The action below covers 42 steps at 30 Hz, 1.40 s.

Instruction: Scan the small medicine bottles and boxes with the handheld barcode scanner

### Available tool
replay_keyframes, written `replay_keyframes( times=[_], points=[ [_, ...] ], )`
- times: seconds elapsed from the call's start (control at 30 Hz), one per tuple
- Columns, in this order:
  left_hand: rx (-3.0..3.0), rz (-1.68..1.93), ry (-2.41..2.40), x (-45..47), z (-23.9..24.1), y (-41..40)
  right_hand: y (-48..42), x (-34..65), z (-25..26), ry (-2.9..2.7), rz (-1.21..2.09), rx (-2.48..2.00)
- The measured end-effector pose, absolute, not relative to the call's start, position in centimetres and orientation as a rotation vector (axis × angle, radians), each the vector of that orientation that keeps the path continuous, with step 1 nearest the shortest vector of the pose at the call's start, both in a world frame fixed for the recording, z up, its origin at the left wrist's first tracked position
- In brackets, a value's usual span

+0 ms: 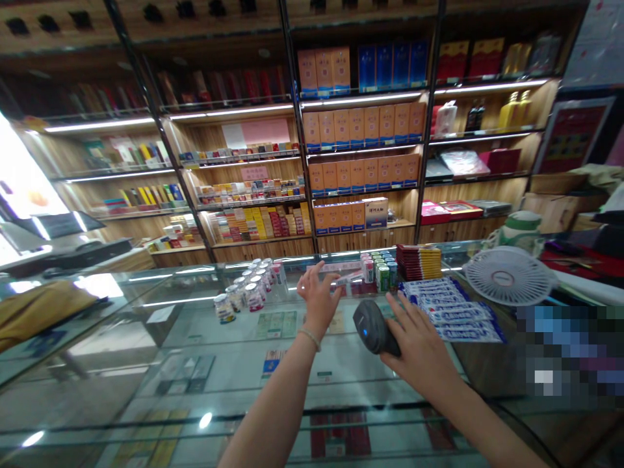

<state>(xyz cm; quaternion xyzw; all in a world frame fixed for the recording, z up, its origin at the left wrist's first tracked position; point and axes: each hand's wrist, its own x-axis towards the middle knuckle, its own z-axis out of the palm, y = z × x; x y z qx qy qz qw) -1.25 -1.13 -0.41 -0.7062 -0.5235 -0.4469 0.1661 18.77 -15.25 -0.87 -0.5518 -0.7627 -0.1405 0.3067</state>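
My left hand (319,294), with a beaded bracelet at its wrist, reaches over the glass counter (234,364). Its fingers are spread, and nothing shows between them. Just beyond its fingertips lies a slim pink-and-white pack (351,277). A dark barcode scanner (371,325) with a small blue light is beside my right hand (416,344). That hand's fingers stretch out flat, thumb and forefinger close to the scanner's handle; whether they touch it I cannot tell. Blue-and-white snack packets (453,309) lie right of the hand.
White-lidded small jars (253,286), colourful small tubes (379,270) and stacked red-and-yellow packs (419,262) stand along the counter. A white fan (509,276) and a green-lidded jug (521,227) are at the right. Shelves of boxes (363,179) line the wall.
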Motion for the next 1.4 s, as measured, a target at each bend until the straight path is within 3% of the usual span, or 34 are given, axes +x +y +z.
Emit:
replay_keyframes(
  times=[0.53, 1.1, 1.4],
  points=[
    [-2.023, -1.276, -1.485, -1.2, -0.2, -1.2, -14.6, 18.4, -2.4, -2.101, -0.463, -1.467],
    [-2.039, -1.278, -1.481, -1.2, -0.1, -1.3, -15.5, 19.3, -2.6, -2.320, -0.282, -1.411],
    [-2.038, -1.291, -1.472, -1.1, -0.1, -1.3, -14.7, 20.1, -1.0, -2.348, -0.394, -1.379]
  ],
)
